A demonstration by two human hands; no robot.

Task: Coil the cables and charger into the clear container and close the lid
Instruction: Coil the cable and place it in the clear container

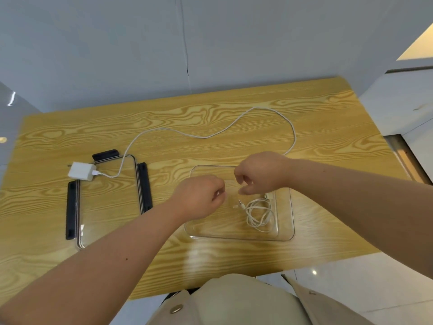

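A clear container (284,233) sits on the wooden table in front of me, with a coiled white cable (259,214) lying in its right half. My left hand (199,198) hovers over the container's left side, its fingers curled into a fist with nothing visible in it. My right hand (260,174) hangs over the far rim, thumb and fingers slightly apart, nothing between them. A white charger (80,171) rests on the far left corner of the clear lid (107,207). Its long white cable (206,137) loops across the table, and its end is hidden behind my right wrist.
The lid has black latches (144,186) on its sides and lies flat to the left of the container. The wooden table (328,160) ends at a grey wall behind. White floor tiles show on the right, and my beige clothing is at the bottom.
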